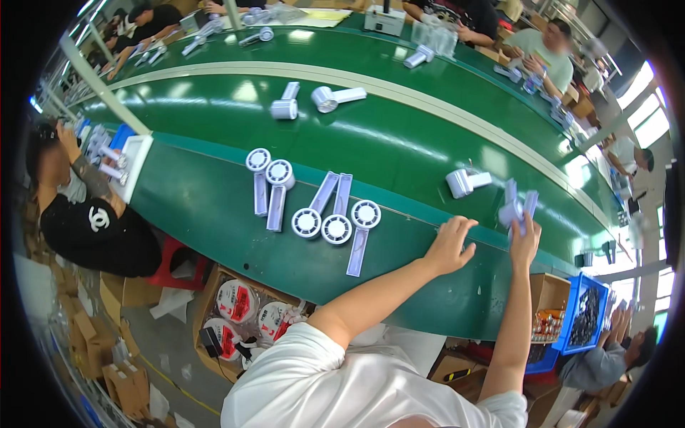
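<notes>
My right hand [524, 246] reaches over the belt at the right, its fingers closed on a pale lavender handheld fan [530, 205]. Right beside it another pale fan [509, 209] overlaps it; whether my hand touches that one too I cannot tell. My left hand [451, 246] is held above the table's far edge, fingers apart, with nothing in it. Nearest to it on the belt lies a fan [460, 184] with its handle pointing right. To the left on the green table [207, 207] rest several fans [336, 229], round grilles up and handles hollow and open.
The green conveyor belt [399, 143] runs past the table, carrying two more fans [284, 108] farther left. Below the table stands a carton of round white-and-red rolls [236, 300]. At right are a blue crate [586, 314] of dark parts and a box of small metallic parts [547, 324]. Co-workers sit around.
</notes>
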### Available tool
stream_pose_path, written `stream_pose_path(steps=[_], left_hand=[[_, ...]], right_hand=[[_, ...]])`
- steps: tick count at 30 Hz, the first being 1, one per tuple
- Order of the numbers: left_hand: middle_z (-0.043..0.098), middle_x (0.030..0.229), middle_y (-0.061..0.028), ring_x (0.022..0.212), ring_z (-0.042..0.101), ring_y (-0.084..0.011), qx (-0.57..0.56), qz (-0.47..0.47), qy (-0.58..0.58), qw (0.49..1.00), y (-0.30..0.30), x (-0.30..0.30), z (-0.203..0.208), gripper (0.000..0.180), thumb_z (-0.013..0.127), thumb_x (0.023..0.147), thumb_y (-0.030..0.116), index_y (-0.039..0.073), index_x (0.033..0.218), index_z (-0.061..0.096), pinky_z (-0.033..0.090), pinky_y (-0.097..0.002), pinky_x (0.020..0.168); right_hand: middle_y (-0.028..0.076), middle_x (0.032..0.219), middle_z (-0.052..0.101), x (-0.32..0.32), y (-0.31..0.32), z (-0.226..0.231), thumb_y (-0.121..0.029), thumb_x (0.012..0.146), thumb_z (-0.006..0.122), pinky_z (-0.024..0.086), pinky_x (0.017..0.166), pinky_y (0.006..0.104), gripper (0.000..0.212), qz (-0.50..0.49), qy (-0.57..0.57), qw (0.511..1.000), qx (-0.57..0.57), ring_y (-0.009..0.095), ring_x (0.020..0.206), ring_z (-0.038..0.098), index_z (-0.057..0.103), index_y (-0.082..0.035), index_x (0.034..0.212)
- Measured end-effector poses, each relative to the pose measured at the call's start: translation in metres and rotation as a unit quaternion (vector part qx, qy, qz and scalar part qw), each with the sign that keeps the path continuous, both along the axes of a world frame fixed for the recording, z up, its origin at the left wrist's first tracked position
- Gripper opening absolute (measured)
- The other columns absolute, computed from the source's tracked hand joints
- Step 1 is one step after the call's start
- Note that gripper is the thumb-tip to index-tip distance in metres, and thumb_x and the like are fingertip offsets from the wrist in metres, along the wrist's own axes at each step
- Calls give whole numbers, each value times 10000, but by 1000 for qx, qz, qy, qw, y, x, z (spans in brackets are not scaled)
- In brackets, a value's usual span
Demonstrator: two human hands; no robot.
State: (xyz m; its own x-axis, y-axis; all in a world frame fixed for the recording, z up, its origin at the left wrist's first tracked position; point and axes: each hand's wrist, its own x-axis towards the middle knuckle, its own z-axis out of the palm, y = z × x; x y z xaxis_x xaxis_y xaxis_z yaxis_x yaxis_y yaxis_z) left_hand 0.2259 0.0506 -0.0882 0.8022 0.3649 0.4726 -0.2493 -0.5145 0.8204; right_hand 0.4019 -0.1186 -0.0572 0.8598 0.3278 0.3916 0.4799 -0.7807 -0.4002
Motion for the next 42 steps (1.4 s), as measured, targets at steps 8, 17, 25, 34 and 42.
stream_pose_path(steps=[8, 17, 25, 34, 42], left_hand=[[395, 1348, -229, 1236, 450, -422, 132, -177, 11, 975, -6, -15, 17, 721, 865, 627, 373, 165, 1259, 586, 438, -462, 981], [591, 1122, -48, 1154, 489, -297, 306, -34, 140, 941, 13, -59, 52, 562, 760, 651, 75, 227, 1171, 611, 372, -513, 939], [584, 1173, -103, 1241, 451, -321, 449, 12, 126, 885, 56, -88, 64, 108, 622, 784, 132, 131, 839, 715, 326, -565, 1073], [691, 934, -123, 941, 652, -331, 146, -245, 266, 921, -9, -212, 90, 267, 620, 812, 121, 110, 1075, 665, 512, -426, 778], [624, 1127, -198, 1054, 575, -391, 297, -84, 463, 831, -36, -287, -28, 600, 676, 819, 386, 55, 1299, 539, 476, -503, 829]], right_hand=[[179, 1202, 565, -165, -29, 33, -113, 776, 742, 457, 928, 409, 549, 172, 125, 974, 71, 354, 1092, 566, 578, -70, 1298], [151, 1138, 597, -178, -107, 47, 4, 634, 710, 341, 1062, 495, 533, 126, 52, 984, -118, 355, 1118, 506, 631, -32, 1159], [166, 1389, 486, -154, -96, 52, 60, 660, 605, 301, 1128, 486, 260, 164, -84, 974, -129, 359, 1295, 432, 712, -75, 855], [261, 1493, 288, -179, -103, 21, -10, 768, 687, 397, 1069, 444, 576, 3, 77, 994, 73, 449, 1345, 363, 554, -140, 1313], [189, 1212, 598, -142, -126, 46, -62, 830, 661, 501, 915, 404, 298, -5, -50, 997, 59, 341, 1096, 606, 642, -74, 1127]])
